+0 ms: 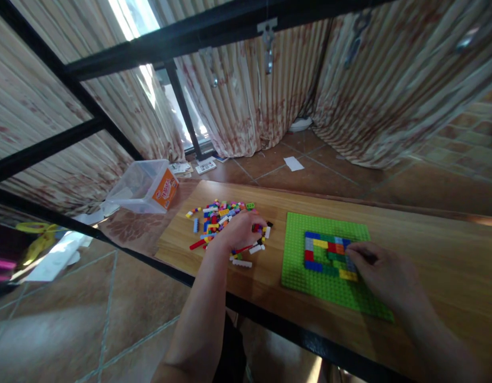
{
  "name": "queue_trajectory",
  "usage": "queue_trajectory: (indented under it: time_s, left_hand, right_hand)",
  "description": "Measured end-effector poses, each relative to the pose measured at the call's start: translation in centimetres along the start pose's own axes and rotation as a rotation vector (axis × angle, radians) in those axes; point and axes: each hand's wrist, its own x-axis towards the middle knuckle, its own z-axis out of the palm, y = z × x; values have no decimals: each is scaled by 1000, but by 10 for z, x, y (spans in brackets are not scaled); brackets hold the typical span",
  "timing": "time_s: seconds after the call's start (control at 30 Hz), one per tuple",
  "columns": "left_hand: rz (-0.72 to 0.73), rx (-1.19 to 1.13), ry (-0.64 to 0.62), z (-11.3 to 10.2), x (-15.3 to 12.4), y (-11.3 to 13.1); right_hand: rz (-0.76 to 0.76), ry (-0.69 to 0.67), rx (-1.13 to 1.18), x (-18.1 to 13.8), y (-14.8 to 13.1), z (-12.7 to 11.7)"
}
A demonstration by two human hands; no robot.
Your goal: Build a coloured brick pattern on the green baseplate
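Note:
A green studded baseplate [297,282] lies on the wooden board. On it is a rectangular outline of toy building bricks [313,266] in blue, red, grey, yellow and green, with more bricks inside it. My right hand [384,271] is at the outline's right side, fingers pinched together against its upper right corner; whatever they hold is hidden. My left hand [244,229] reaches over a loose pile of mixed bricks [214,218], left of the baseplate. Its fingers curl down among the bricks at the pile's right side, and what lies between them is unclear.
The wooden board [437,250] rests on a table with a dark front edge [278,324]. A clear plastic bin [142,186] with an orange label stands at the board's far left. Curtains [246,106] hang behind, and a dark metal bar [170,48] crosses above.

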Motion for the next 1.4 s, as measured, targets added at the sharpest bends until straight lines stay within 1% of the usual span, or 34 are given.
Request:
queue_trajectory:
  time_s: [0.13,0.23,0.3,0.37,0.4,0.47,0.53,0.57,0.63,0.73,0.83,0.97,1.03,1.1,1.2,1.27,1.3,1.4]
  left_hand:
    - [18,-97,47,-3,0,2]
    - [40,-271,105,-5,2,7]
    - [28,-420,165,-2,6,12]
    - [-14,-609,204,7,11,21]
    - [-39,-726,203,13,15,27]
    - [-112,-984,177,29,22,41]
    - [-193,-1208,189,45,27,57]
    - [-238,-1310,175,52,29,65]
    - [-322,-1500,128,64,30,80]
    - [-388,-1685,71,73,28,94]
    - [-403,-1720,35,75,26,97]
    - [-385,-1693,-23,73,24,94]
    - [-373,-1712,-42,72,24,93]
    - [-371,-1753,-59,71,24,92]
    - [-359,-1811,-58,67,24,88]
    - [-333,-1826,-27,60,24,82]
    - [-317,-1826,7,56,24,78]
    - [-285,-1774,169,40,23,63]
  right_hand:
    - [-9,23,28,-3,-6,-3]
    - [-8,125,99,-4,-11,-6]
    - [-41,205,207,-5,-17,-8]
    - [-93,249,333,-8,-26,-8]
    - [-122,250,385,-10,-32,-7]
    - [-195,196,451,-16,-45,-4]
    - [-296,119,469,-22,-58,0]
    - [-328,104,471,-24,-63,2]
    - [-356,133,464,-26,-69,6]
    - [-371,243,449,-23,-70,9]
    - [-394,287,449,-20,-65,9]
    - [-379,269,466,-22,-64,5]
    - [-358,260,520,-23,-65,3]
    - [-289,273,628,-24,-66,3]
    - [-128,303,818,-23,-68,4]
    - [-55,267,900,-23,-72,6]
    - [-35,227,922,-24,-74,8]
    - [-48,58,893,-30,-85,19]
